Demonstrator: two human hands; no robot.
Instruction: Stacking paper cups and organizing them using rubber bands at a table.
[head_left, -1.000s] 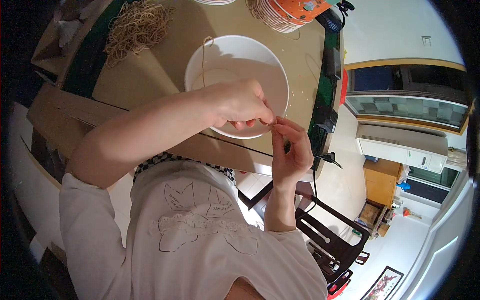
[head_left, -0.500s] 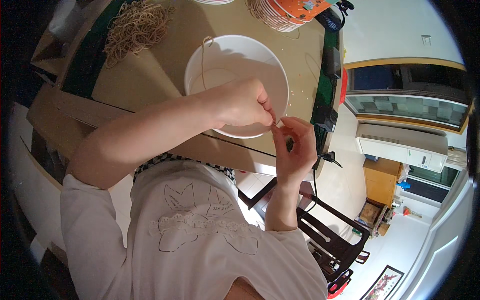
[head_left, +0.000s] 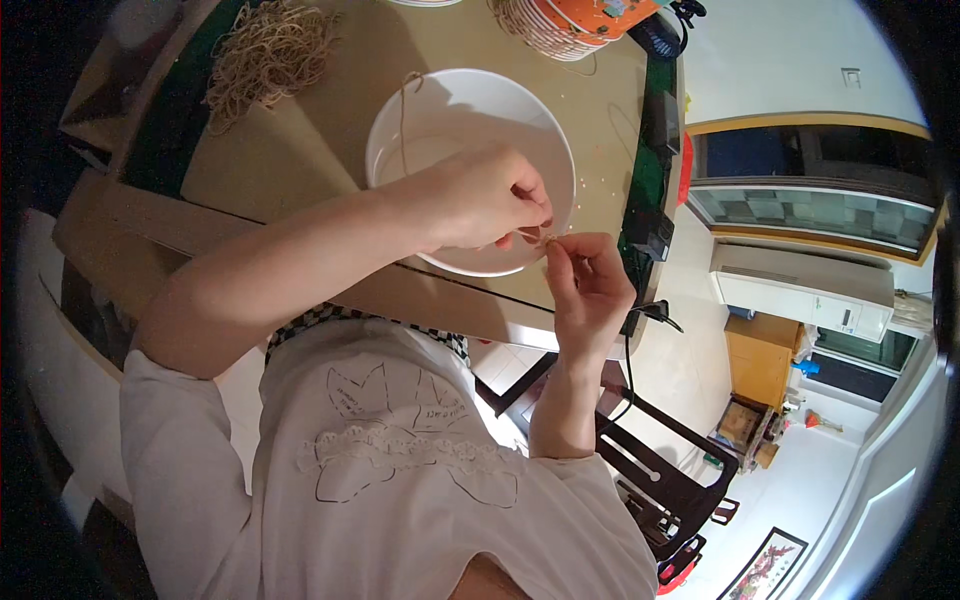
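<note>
Over the near rim of a white round tub (head_left: 545,145), both my hands come together. The fingertips of my left hand (head_left: 485,200) are pinched on a thin tan cord (head_left: 528,234). From the right, my right hand (head_left: 590,282) has thumb and forefinger closed at the tub's edge, on the same bit of cord. The exact hold is small and partly hidden by the fingers. A second stretch of tan cord (head_left: 403,125) shows at the tub's far left rim and hangs down inside its wall.
A tangled heap of tan cord (head_left: 265,65) lies at the table's far left. Stacked orange-and-white tubs (head_left: 575,28) stand at the back. Black power adapters (head_left: 650,233) sit along the right edge, with a cable hanging there. A dark chair (head_left: 670,470) is to the right.
My left hand has turned slightly, and a bit of cord now shows between my fingertips. My right fingers have drawn closer together. The tub has barely shifted.
</note>
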